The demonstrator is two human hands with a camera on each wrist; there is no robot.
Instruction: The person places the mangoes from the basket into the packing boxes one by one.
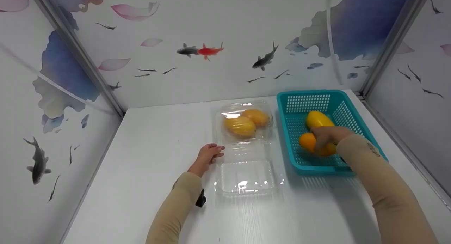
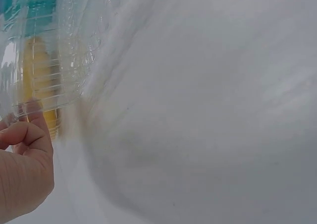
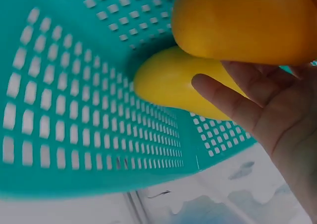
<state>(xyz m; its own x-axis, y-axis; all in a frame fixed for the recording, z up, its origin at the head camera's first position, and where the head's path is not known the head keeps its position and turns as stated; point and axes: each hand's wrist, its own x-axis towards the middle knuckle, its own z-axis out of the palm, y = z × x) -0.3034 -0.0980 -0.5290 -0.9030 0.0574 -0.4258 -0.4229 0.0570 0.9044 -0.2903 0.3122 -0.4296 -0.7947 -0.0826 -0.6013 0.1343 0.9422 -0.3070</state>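
Note:
A clear plastic clamshell box [image 1: 246,178] lies unfolded on the table, with two yellow mangoes [image 1: 240,127] in its far half. At the box's left edge, my left hand [image 1: 209,154] pinches the thin plastic rim between thumb and fingers, closer up in the left wrist view. My right hand [image 1: 329,135] reaches into the teal basket [image 1: 324,171] and grips an orange-yellow mango [image 3: 242,23], thumb on one side and fingers on the other. Beside it in the basket rests a second, yellower mango [image 1: 318,119], which the forefinger overlaps in the right wrist view.
The basket stands at the right of the white table [image 1: 151,141], close beside the clamshell. Panels with painted fish and petals, such as the back wall [image 1: 232,74], enclose the table on the back, left and right.

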